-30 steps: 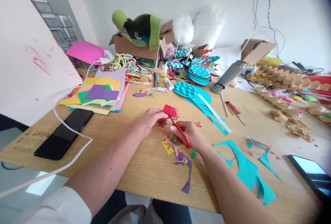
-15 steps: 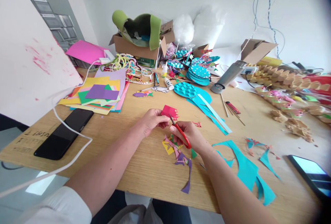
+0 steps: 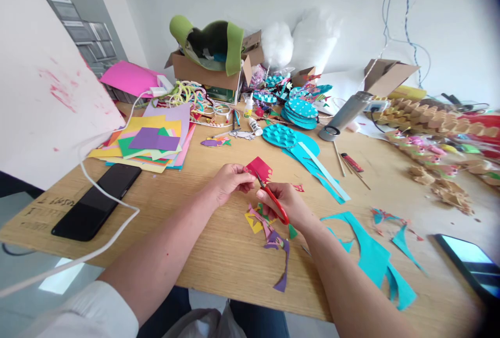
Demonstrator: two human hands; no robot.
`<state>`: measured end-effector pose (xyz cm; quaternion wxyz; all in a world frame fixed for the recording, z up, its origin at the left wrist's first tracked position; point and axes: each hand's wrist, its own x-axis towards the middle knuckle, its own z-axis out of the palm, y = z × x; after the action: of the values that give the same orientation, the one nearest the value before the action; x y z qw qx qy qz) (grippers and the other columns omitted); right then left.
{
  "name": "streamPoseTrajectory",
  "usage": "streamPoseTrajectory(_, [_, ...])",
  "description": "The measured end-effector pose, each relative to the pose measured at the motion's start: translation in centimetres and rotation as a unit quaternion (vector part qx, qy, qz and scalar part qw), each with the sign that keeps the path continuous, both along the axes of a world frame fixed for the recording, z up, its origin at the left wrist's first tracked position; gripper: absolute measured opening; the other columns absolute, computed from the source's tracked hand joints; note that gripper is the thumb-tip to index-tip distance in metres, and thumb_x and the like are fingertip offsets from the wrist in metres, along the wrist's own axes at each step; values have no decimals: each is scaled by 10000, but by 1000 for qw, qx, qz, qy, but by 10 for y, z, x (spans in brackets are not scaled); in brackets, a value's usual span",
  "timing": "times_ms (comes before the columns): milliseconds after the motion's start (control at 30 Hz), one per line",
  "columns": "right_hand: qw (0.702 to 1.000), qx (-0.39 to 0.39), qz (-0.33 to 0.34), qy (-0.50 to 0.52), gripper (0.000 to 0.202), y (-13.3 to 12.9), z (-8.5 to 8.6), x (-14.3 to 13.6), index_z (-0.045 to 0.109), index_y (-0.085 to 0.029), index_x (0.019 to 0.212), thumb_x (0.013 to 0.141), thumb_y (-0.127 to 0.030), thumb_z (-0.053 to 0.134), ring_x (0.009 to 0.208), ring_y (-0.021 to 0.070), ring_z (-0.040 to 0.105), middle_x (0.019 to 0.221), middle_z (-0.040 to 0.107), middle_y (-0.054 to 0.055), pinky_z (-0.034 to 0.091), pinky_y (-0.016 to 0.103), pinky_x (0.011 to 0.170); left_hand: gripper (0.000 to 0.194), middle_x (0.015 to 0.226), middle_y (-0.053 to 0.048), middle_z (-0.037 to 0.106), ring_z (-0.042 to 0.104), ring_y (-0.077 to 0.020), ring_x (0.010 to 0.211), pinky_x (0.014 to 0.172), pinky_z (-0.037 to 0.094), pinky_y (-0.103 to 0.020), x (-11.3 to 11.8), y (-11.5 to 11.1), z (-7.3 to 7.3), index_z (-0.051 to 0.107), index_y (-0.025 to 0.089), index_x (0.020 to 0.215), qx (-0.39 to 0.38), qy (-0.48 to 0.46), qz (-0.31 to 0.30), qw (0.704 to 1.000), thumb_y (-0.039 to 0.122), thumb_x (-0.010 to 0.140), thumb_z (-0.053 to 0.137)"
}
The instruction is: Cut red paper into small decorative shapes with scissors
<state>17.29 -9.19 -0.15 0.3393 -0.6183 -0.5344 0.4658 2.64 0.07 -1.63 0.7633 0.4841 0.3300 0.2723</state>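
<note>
Between the fingertips of my left hand point(image 3: 235, 179) a small piece of red paper point(image 3: 260, 166) is pinched, its right edge cut ragged. My right hand point(image 3: 284, 198) grips red-handled scissors point(image 3: 276, 204), whose blades point up and left against the paper. Whether the blades are fully closed is too small to tell. Under the hands lie purple scraps point(image 3: 282, 262), a yellow scrap point(image 3: 253, 223) with a cut-out shape, and bits of pink and green. A little red scrap point(image 3: 299, 188) rests just right of the paper.
Stacked coloured paper point(image 3: 154, 140) and a black phone point(image 3: 97, 202) with a white cable lie left. Blue offcuts point(image 3: 371, 254) and another phone point(image 3: 469, 265) are right. Behind stand a metal flask point(image 3: 346, 116), a glue bottle point(image 3: 255, 127), blue discs point(image 3: 279, 136) and a cardboard box point(image 3: 207, 70).
The red paper has turned between my left fingers, and more of it now shows above the scissor blades. Both arms stay almost in place.
</note>
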Motion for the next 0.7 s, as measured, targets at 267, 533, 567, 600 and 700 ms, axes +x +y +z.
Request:
streamPoseTrajectory(267, [1000, -2, 5, 0, 516, 0, 2, 0, 472, -185, 565, 664, -638, 700, 377, 100, 504, 480, 602, 15, 346, 197, 355, 133, 543, -13, 603, 529, -89, 504, 533, 381, -231, -1, -1, 0, 627, 112, 644, 14, 17, -2, 1000, 221, 593, 686])
streamPoseTrajectory(533, [1000, -13, 3, -8, 506, 0, -2, 4, 487, -183, 579, 684, -637, 687, 374, 108, 514, 480, 607, 15, 337, 196, 346, 107, 536, -6, 582, 514, -80, 494, 519, 372, -222, -1, 0, 1, 606, 121, 611, -5, -11, 0, 1000, 213, 618, 659])
streamPoseTrajectory(567, [1000, -12, 1, -5, 504, 0, -3, 4, 488, -183, 579, 687, -633, 687, 375, 108, 516, 482, 609, 16, 340, 196, 349, 113, 539, -5, 583, 514, -79, 494, 518, 370, -221, -1, 0, 1, 610, 119, 619, -6, -13, -1, 1000, 219, 622, 663])
streamPoseTrajectory(600, [1000, -11, -2, -3, 504, 0, -3, 3, 487, -182, 575, 688, -630, 688, 374, 107, 516, 481, 608, 16, 341, 196, 350, 120, 542, -4, 585, 515, -78, 496, 518, 370, -220, -1, 0, 2, 615, 118, 631, -8, -13, -4, 1000, 223, 622, 672])
streamPoseTrajectory(700, [1000, -9, -10, -1, 502, 0, -3, 2, 497, -181, 575, 689, -632, 685, 362, 104, 502, 467, 596, 12, 342, 200, 352, 147, 552, -2, 590, 520, -79, 506, 527, 377, -222, -1, -1, 1, 631, 111, 666, -5, -9, -16, 1000, 227, 610, 704])
